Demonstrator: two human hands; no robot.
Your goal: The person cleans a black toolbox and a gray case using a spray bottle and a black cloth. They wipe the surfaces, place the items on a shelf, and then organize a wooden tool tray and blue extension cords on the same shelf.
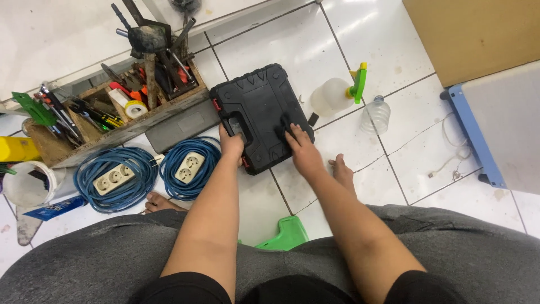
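Note:
A black plastic tool case (259, 101) with red latches lies closed on the white tiled floor in front of me. My left hand (231, 145) grips its near edge by the handle and the left red latch. My right hand (299, 147) rests on the case's near right corner, fingers on the lid by the other latch. Both forearms reach forward over my grey-clad knees.
A wooden tool tray (121, 130) full of hand tools stands to the left. Two coiled blue extension cords (115, 179) (189, 166) lie near my bare feet. A spray bottle (337, 93) and a clear bottle (375, 115) lie right of the case. A green stool (284, 235) sits under me.

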